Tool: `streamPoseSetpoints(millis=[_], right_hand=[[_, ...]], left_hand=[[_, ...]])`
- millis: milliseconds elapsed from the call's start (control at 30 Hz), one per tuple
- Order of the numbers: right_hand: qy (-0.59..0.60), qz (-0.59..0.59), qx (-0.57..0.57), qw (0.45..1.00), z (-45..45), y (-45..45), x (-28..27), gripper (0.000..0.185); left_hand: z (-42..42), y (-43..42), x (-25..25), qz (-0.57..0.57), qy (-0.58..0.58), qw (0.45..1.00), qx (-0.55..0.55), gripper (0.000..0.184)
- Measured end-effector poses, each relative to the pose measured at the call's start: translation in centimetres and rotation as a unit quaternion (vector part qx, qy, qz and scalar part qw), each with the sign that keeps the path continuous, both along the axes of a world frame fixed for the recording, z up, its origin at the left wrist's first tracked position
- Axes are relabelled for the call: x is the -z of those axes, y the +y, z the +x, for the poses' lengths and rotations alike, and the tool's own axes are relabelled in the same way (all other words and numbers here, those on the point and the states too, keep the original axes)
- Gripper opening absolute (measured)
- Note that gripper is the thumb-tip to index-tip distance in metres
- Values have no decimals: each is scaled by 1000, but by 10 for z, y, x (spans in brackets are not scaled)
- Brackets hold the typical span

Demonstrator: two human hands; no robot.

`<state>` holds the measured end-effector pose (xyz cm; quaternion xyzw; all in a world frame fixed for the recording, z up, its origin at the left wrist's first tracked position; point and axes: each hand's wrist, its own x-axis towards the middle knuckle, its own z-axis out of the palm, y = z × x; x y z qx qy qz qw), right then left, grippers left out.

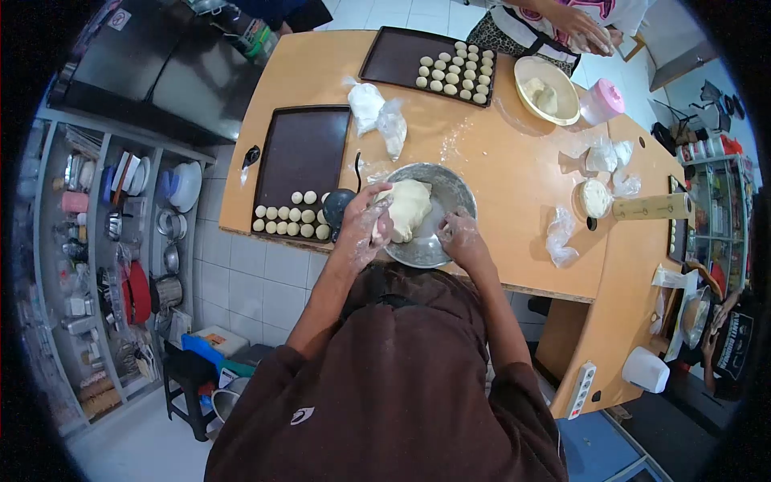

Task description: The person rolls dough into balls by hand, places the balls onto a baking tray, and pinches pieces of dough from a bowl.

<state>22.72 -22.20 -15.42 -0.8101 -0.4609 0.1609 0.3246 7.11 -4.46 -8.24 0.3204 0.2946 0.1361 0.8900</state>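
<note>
A large lump of pale dough rests over the left side of a metal bowl at the table's front edge. My left hand, dusted with flour, is closed around the dough's left side. At the bowl's right side, my right hand has its fingers curled over the rim; flour whitens them too. Loose flour coats part of the bowl's inside. Just left of my left hand sits a dark rounded object, partly covered. Beside it, a dark baking tray carries several small dough balls at its near end.
Another tray of dough balls lies at the back, near a cream basin with dough and a pink-lidded container. Plastic bags stand mid-table. A rolling pin and power strip lie right. Other people stand around the table.
</note>
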Motion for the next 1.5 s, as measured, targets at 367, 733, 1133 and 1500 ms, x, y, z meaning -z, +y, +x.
streamPoseSetpoints(millis=[367,733,1133,1500], right_hand=[[54,268,-89,958,-44,34,-147,69],[-126,316,-131,931,-65,55,-178,68],[-225,243,-69,941,-54,46,-170,66],[-230,230,-103,940,-67,42,-174,68]], left_hand=[[21,-47,-17,111,-13,994,23,46],[60,-54,-104,-19,-346,938,-12,104],[70,-112,-122,24,-403,886,-229,65],[70,-83,-97,22,-383,916,-118,58]])
